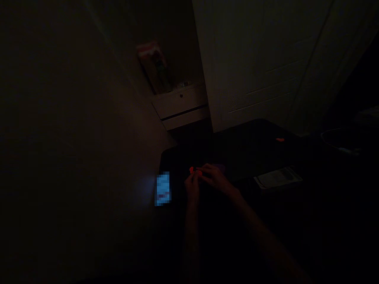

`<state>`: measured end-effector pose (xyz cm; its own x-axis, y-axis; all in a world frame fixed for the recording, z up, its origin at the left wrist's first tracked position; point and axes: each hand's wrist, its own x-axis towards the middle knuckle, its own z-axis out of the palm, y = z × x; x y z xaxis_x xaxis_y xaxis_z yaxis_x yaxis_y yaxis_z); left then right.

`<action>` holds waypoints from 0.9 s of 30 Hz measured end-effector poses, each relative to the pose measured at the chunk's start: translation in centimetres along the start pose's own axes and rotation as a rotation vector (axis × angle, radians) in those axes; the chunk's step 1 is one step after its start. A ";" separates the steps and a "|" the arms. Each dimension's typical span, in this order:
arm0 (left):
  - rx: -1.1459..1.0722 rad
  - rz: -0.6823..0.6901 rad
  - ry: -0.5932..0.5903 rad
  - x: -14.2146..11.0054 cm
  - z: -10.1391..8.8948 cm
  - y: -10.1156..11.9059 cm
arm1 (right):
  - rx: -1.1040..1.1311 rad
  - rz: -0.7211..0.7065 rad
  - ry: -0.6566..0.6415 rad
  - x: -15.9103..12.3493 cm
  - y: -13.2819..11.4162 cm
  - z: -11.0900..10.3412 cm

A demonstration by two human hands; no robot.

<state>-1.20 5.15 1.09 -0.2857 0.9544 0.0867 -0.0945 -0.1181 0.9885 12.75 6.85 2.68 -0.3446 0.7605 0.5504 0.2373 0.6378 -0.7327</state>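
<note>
Two bare hands, close together over the dark counter point(245, 138), near the middle of the view; left hand point(192, 185) with forearm straight below, fingers bent, tips at a small orange-red piece point(199, 173); right hand point(214, 177) with forearm toward the lower right, fingers also bent and closed on the same piece from the other side; gripped between both hands, as far as the weak light permits to see; exact place of each fingertip impossible to tell.

Just beyond the left fingertips, a second piece point(191, 170) of the same bright colour; touching them or only near, cannot tell; just behind the right hand and partly covered by it, a purple thing point(219, 167) of unclear form; well apart, toward the right end of the counter, a third piece point(280, 139), also orange-red.

To the left of the hands, a bright blue rectangle point(163, 188), blurred into squares, with faint glow on the wall point(118, 189) beside it; by the near edge at right, a pale flat object point(278, 178), box or book, cannot tell which; behind, a pale drawer unit point(182, 108) with a red-topped package point(154, 67) on it, and next to it a large pale panel point(251, 59).
</note>
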 end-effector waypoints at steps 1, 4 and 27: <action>-0.010 -0.003 -0.009 0.0 0.0 0.0 | 0.003 0.000 0.005 0.0 -0.1 0.0; -0.042 -0.001 -0.026 0.1 0.0 -0.1 | 0.021 0.000 0.028 0.0 -0.4 0.0; -0.023 -0.025 -0.038 -0.2 -0.1 0.4 | -0.017 -0.043 0.052 -0.1 0.5 0.5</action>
<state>-1.28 4.92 1.48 -0.2466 0.9668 0.0666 -0.1231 -0.0995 0.9874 12.49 7.00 2.09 -0.3073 0.7374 0.6016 0.2392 0.6717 -0.7011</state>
